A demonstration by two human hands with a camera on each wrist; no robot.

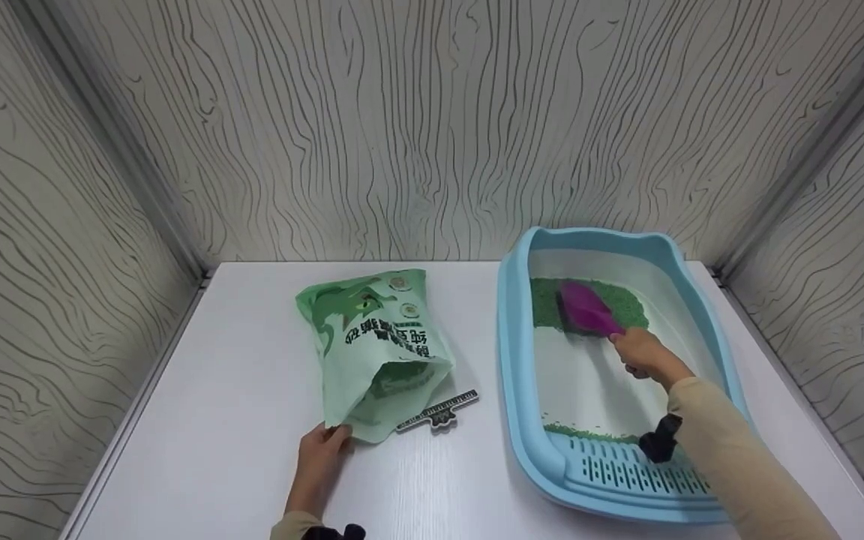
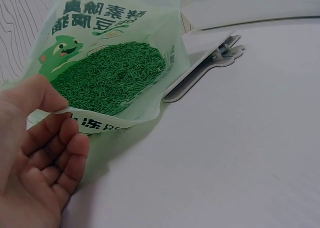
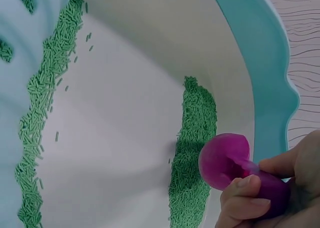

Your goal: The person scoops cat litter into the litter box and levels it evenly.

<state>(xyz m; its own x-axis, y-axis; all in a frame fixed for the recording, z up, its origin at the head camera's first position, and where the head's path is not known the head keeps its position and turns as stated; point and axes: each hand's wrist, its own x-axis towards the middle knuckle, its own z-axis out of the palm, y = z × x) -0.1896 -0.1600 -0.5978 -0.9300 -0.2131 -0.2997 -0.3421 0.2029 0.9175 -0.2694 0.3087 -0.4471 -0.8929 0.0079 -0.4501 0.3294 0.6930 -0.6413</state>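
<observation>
My right hand (image 1: pixel 643 352) grips the handle of a purple scoop (image 1: pixel 586 306) over a blue litter box (image 1: pixel 516 360). The scoop's bowl hangs close above a band of green cat litter pellets (image 1: pixel 623 304) at the box's far end; in the right wrist view the scoop (image 3: pixel 220 160) overlaps that band. With thumb and fingers, my left hand (image 1: pixel 319 457) pinches the near edge of a green litter bag (image 1: pixel 361 375). The bag lies with its mouth open toward me, and in the left wrist view green pellets (image 2: pixel 115 77) show inside it.
A clip (image 1: pixel 439 412) with a ruler-like edge lies beside the bag's mouth, toward the litter box. A slotted grate (image 1: pixel 627 472) spans the box's near end, with a thin line of pellets along it. Wood-patterned panels (image 1: pixel 417 127) enclose the white table (image 1: pixel 229 360).
</observation>
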